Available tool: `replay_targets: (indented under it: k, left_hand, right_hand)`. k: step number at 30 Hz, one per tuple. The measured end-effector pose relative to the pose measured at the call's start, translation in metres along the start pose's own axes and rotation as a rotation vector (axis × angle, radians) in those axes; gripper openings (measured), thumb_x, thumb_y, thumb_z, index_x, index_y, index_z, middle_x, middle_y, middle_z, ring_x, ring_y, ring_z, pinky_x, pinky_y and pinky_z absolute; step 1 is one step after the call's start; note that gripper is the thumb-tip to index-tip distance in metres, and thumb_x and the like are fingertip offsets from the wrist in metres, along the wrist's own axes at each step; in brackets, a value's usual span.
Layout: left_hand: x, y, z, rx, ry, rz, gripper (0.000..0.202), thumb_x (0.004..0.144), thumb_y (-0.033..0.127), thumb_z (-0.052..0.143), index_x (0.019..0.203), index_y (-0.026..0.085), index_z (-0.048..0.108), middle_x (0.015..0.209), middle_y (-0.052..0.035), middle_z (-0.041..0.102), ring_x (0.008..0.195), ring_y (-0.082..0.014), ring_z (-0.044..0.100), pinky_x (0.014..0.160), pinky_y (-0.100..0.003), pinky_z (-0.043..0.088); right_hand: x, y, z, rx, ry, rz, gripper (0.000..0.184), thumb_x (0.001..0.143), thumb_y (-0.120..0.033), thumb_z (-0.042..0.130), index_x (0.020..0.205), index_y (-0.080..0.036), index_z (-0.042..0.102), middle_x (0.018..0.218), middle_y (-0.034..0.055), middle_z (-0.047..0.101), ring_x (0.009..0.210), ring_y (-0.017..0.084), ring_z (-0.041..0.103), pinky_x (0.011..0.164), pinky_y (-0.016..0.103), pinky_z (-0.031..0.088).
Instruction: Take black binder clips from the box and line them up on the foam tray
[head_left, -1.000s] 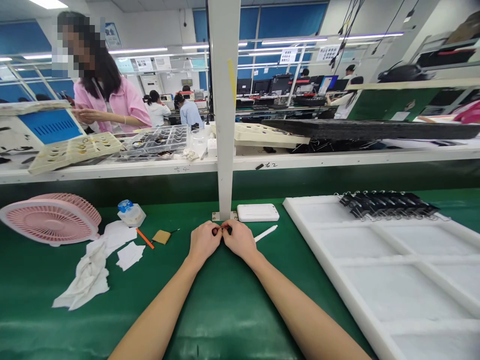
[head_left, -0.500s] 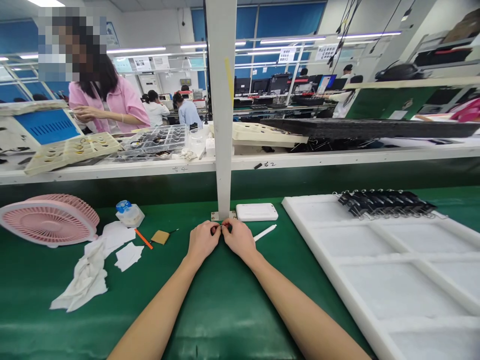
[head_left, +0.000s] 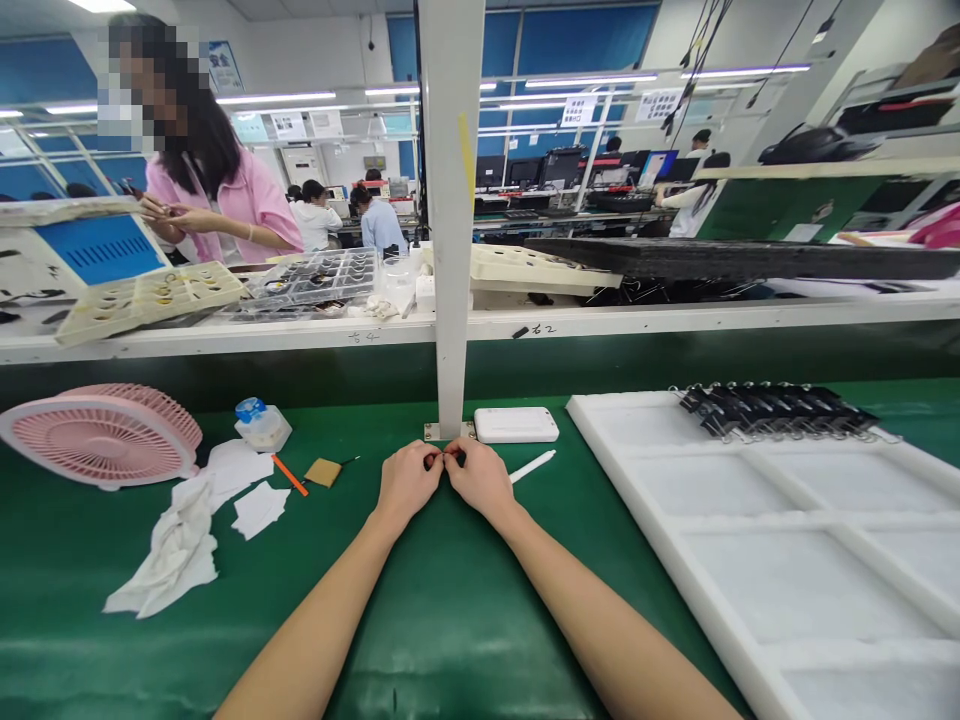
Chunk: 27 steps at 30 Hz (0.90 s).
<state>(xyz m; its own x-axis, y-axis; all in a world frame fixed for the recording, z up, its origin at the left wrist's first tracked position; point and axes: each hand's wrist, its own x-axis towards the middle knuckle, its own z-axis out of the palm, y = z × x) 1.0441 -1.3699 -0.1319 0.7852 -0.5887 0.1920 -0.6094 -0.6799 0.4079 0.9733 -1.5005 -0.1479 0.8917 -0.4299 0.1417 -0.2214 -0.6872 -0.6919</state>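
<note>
My left hand (head_left: 407,482) and my right hand (head_left: 480,478) meet knuckle to knuckle on the green mat (head_left: 450,620), just in front of the white post (head_left: 450,220). Both are curled, fingertips pinching a tiny part between them that I cannot make out. A white pen-like stick (head_left: 532,466) lies just right of my right hand. A white rounded box (head_left: 516,424) sits behind it. The white foam tray (head_left: 787,540) fills the right side, with a row of several black clips (head_left: 776,408) in its far compartment.
A pink fan (head_left: 101,436) lies at the far left, with crumpled white wipes (head_left: 187,530), a small capped bottle (head_left: 259,423), an orange stick (head_left: 289,477) and a tan pad (head_left: 323,472) nearby. Beyond the raised shelf (head_left: 480,325) with part trays, a person in pink (head_left: 217,190) works.
My hands stay pinched together in the same spot. The person in pink has raised their hands a little. The view shifted slightly.
</note>
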Motion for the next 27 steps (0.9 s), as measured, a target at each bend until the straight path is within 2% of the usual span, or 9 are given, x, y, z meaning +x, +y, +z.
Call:
replay_targets:
  k: [5, 17, 27]
  left_hand:
    - [-0.0001, -0.0003, -0.0001, -0.016, 0.005, 0.005, 0.021, 0.094, 0.031, 0.055, 0.095, 0.027, 0.076, 0.091, -0.0009, 0.072, 0.082, -0.0176, 0.066, 0.063, -0.026, 0.04]
    - [0.0003, 0.001, -0.001, 0.004, 0.002, -0.013, 0.019, 0.092, 0.029, 0.057, 0.089, 0.026, 0.076, 0.089, -0.0005, 0.071, 0.08, -0.0171, 0.065, 0.062, -0.026, 0.04]
    - [0.0002, 0.0016, -0.0005, 0.007, -0.003, -0.009, 0.021, 0.093, 0.034, 0.057, 0.091, 0.027, 0.076, 0.09, -0.0011, 0.072, 0.081, -0.0178, 0.065, 0.063, -0.026, 0.041]
  right_hand:
    - [0.0006, 0.0009, 0.0004, -0.004, 0.014, -0.004, 0.013, 0.095, -0.021, 0.058, 0.101, -0.024, 0.069, 0.1, 0.0003, 0.07, 0.089, 0.02, 0.063, 0.07, 0.027, 0.04]
    - [0.0013, 0.0017, 0.0014, -0.02, -0.005, -0.008, 0.012, 0.092, -0.02, 0.061, 0.097, -0.025, 0.07, 0.097, -0.0007, 0.071, 0.088, 0.021, 0.064, 0.07, 0.027, 0.04]
    - [0.0012, 0.0016, -0.0003, -0.008, -0.006, 0.008, 0.016, 0.094, -0.021, 0.058, 0.101, -0.025, 0.071, 0.1, 0.0005, 0.071, 0.089, 0.021, 0.065, 0.071, 0.027, 0.042]
